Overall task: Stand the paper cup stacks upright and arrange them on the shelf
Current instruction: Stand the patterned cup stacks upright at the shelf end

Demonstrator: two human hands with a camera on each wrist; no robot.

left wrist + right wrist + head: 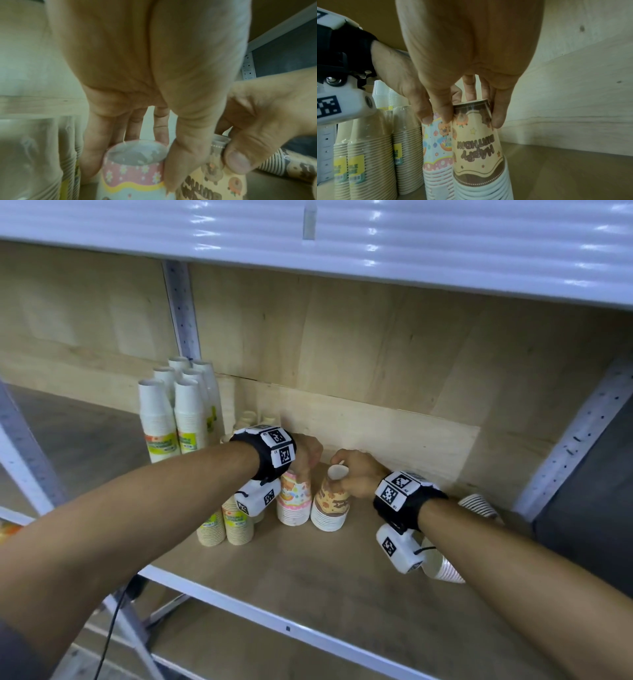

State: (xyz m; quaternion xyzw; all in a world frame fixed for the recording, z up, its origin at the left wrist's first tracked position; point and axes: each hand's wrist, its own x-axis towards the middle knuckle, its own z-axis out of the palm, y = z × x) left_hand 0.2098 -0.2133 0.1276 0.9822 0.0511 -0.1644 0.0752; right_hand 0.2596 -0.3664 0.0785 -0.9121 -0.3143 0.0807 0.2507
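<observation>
Head view: on the shelf (308, 570), pink floral cup stack (294, 501) and brown birthday cup stack (330, 508) upright, rims down, touching. Left hand (308, 455) clamped round the pink top, right hand (356, 474) round the brown top.

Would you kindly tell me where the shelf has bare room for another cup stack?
Bare board lies in front of the brown stack, left of the toppled stacks. Also behind it, along the back panel. The left end is crowded.
</observation>
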